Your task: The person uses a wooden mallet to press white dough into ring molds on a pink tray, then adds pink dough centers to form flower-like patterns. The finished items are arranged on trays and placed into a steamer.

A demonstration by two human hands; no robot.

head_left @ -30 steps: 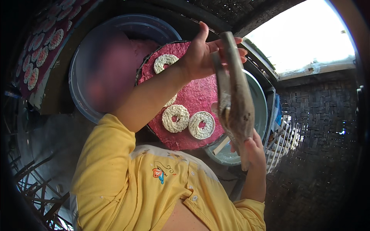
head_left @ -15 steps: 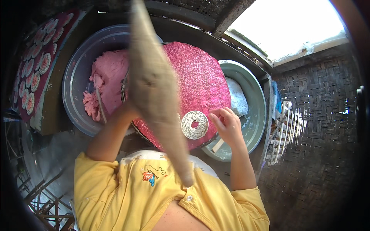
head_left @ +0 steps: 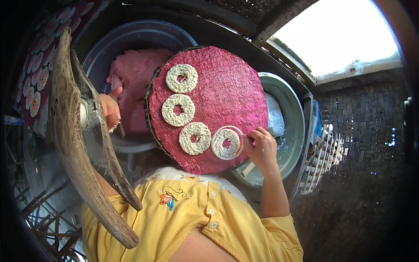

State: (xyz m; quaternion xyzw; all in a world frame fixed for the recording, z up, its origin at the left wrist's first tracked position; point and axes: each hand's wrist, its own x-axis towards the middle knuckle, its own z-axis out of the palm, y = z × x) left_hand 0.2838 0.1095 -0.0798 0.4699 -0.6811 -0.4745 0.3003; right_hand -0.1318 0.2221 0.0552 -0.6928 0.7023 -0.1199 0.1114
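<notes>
Right hand (head_left: 261,147) pinched shut on a ring (head_left: 226,143) at five o'clock on the pink mat (head_left: 227,87). Left hand (head_left: 109,111) gripped the wooden press (head_left: 74,131). The ring looked soft, fragile; best lifted by its rim.

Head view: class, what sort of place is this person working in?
Probably a small home food workshop. A round pink mat carries white dough rings, a basin holds pink dough, and the walls are woven bamboo.

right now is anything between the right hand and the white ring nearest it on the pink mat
Nothing visible. The right hand has its fingertips at the edge of the nearest white ring on the round pink mat.
</notes>
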